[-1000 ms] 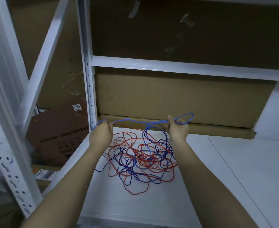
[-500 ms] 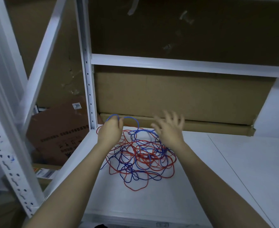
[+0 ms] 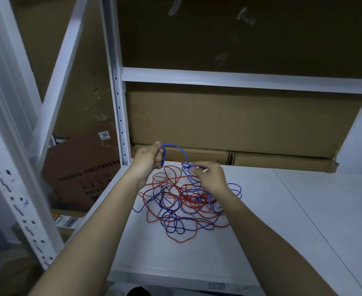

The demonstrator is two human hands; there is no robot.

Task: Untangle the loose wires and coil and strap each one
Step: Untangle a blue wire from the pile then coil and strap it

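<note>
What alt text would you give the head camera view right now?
Two hands work a blue wire above a tangle of red wire and blue on a white shelf: the left hand grips a small coil, the right hand pinches the next stretch. Cardboard boxes stand behind.

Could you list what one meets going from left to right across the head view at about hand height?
Perforated white upright → brown carton with label → shelf post → left hand → blue wire loop → right hand → white shelf surface.

A white shelf (image 3: 293,221) carries tangled red and blue wires (image 3: 182,206).
</note>
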